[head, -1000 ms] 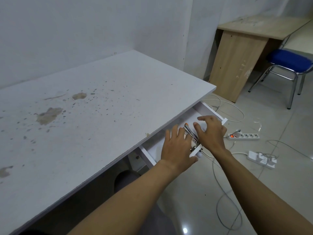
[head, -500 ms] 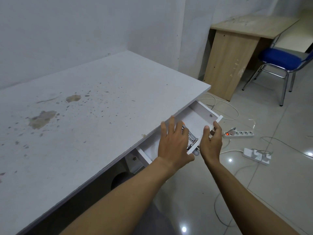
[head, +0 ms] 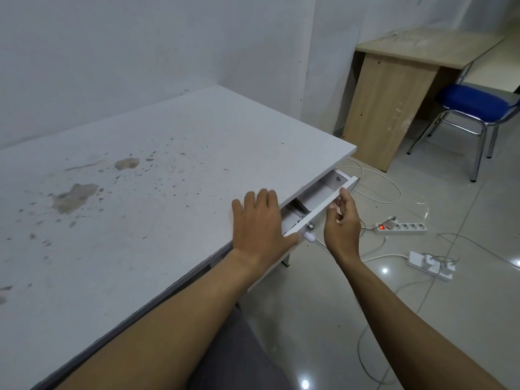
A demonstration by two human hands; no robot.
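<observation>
A white drawer under the stained white table stands only slightly pulled out, with a small knob on its front. Through the narrow gap a shiny metal tool shows inside. My left hand lies flat on the table's front edge, fingers straight, thumb near the drawer front. My right hand is against the outer face of the drawer front, fingers loosely bent and touching the panel's top edge, holding nothing.
Power strips and a second strip lie on the tiled floor with several loose cables. A wooden desk and a blue chair stand at the back right. The wall runs close behind the table.
The drawer has slid most of the way in. My left hand came out of the drawer onto the tabletop, and my right hand moved from inside it to its front panel.
</observation>
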